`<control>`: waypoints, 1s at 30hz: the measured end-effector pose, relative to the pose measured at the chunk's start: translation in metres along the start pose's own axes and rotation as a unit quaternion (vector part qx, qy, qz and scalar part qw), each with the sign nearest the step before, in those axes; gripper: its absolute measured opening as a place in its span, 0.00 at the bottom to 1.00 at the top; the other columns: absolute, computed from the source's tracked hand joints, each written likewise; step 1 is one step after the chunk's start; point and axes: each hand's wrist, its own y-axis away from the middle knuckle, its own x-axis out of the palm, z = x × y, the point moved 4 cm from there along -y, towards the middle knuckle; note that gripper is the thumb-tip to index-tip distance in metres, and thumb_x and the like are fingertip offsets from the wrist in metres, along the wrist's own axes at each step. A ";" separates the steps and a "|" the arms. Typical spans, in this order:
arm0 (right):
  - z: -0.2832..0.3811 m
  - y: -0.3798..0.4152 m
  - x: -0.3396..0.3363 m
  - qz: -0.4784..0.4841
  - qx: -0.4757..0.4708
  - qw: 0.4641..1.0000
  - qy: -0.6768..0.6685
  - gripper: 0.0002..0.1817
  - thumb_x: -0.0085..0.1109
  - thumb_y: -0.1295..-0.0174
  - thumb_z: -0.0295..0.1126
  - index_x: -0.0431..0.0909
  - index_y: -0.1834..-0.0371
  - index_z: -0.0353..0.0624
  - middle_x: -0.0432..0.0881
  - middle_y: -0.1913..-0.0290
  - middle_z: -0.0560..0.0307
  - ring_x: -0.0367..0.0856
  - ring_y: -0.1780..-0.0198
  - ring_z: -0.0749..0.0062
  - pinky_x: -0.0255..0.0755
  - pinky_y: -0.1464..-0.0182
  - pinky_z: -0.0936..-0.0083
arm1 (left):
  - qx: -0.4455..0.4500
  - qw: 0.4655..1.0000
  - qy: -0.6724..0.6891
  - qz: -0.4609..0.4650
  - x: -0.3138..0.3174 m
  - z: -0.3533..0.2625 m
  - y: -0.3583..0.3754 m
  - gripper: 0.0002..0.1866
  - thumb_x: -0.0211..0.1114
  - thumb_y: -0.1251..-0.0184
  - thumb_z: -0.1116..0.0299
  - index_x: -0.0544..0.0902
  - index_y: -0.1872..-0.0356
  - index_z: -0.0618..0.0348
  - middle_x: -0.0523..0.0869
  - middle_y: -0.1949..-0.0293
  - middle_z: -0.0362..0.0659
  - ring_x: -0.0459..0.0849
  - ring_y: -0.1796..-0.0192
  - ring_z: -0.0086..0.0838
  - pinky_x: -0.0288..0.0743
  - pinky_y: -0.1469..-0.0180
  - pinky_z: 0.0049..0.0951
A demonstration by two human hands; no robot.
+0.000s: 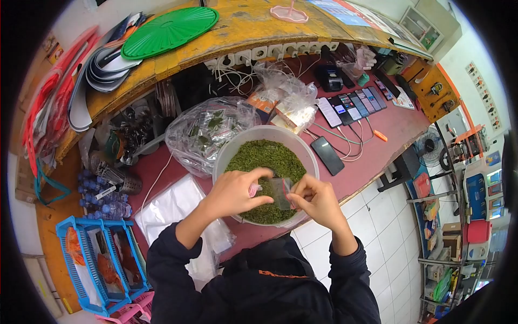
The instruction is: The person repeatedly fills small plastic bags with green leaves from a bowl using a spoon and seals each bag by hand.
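Over a round translucent tub (220, 148) filled with chopped green leaves (261, 153), both my hands are at work. My right hand (319, 201) pinches a small clear zip bag (281, 191) with a red strip between thumb and finger at its right edge. My left hand (232, 190) is curled at the bag's left side, thumb and forefinger apart. A small pink-and-white piece (255, 189) sits in the left palm; I cannot tell what it is. Behind the tub's left side lies a big clear bag (202, 132) holding several small filled packets.
Several phones (353, 106) lie in a row at the back right, a black phone (327, 155) nearer the tub. White plastic sheets (171, 208) are left of my forearm. Blue baskets (102, 264), water bottles (105, 202) and a yellow shelf (237, 27) surround the red table (391, 129).
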 end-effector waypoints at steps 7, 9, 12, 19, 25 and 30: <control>0.015 -0.001 -0.006 0.016 -0.039 0.993 0.114 0.11 0.66 0.48 0.19 0.82 0.60 0.36 0.80 0.66 0.53 0.82 0.74 0.68 0.75 0.69 0.74 | 0.038 0.995 -0.097 -0.011 0.006 -0.012 -0.007 0.20 0.72 0.47 0.52 0.84 0.58 0.52 0.85 0.69 0.43 0.84 0.70 0.43 0.76 0.69 0.40; 0.018 -0.003 0.003 0.003 -0.032 0.990 0.139 0.14 0.68 0.49 0.20 0.83 0.58 0.38 0.79 0.64 0.53 0.82 0.72 0.66 0.75 0.67 0.73 | 0.075 0.993 -0.061 -0.063 0.010 -0.022 -0.008 0.23 0.72 0.48 0.51 0.83 0.54 0.51 0.85 0.68 0.42 0.84 0.71 0.41 0.76 0.69 0.39; 0.020 -0.005 0.007 -0.043 -0.092 0.977 0.185 0.12 0.69 0.51 0.22 0.82 0.61 0.37 0.77 0.63 0.51 0.81 0.65 0.59 0.75 0.61 0.68 | 0.138 0.981 -0.098 -0.096 0.015 -0.024 -0.006 0.26 0.74 0.52 0.50 0.83 0.52 0.51 0.82 0.71 0.38 0.84 0.73 0.33 0.76 0.73 0.30; -0.062 -0.032 0.022 -0.022 -0.042 0.886 0.462 0.07 0.65 0.43 0.37 0.83 0.67 0.47 0.80 0.64 0.53 0.81 0.58 0.55 0.76 0.57 0.62 | 0.092 0.974 -0.026 -0.204 -0.025 0.008 0.014 0.29 0.81 0.61 0.62 0.85 0.52 0.57 0.77 0.76 0.39 0.76 0.77 0.24 0.70 0.73 0.23; -0.033 -0.052 0.002 -0.040 -0.089 0.827 0.553 0.08 0.55 0.42 0.27 0.85 0.72 0.44 0.81 0.65 0.50 0.85 0.66 0.57 0.80 0.67 0.65 | 0.076 0.960 0.042 -0.266 -0.056 0.032 0.042 0.32 0.83 0.66 0.66 0.85 0.52 0.63 0.81 0.67 0.43 0.80 0.67 0.26 0.75 0.64 0.25; -0.046 -0.050 0.008 0.089 -0.062 0.805 0.584 0.07 0.53 0.45 0.25 0.82 0.75 0.38 0.81 0.65 0.47 0.85 0.69 0.56 0.79 0.70 0.64 | 0.072 0.954 0.083 -0.280 -0.062 0.043 0.046 0.32 0.82 0.66 0.69 0.85 0.52 0.65 0.83 0.55 0.49 0.83 0.53 0.32 0.77 0.50 0.28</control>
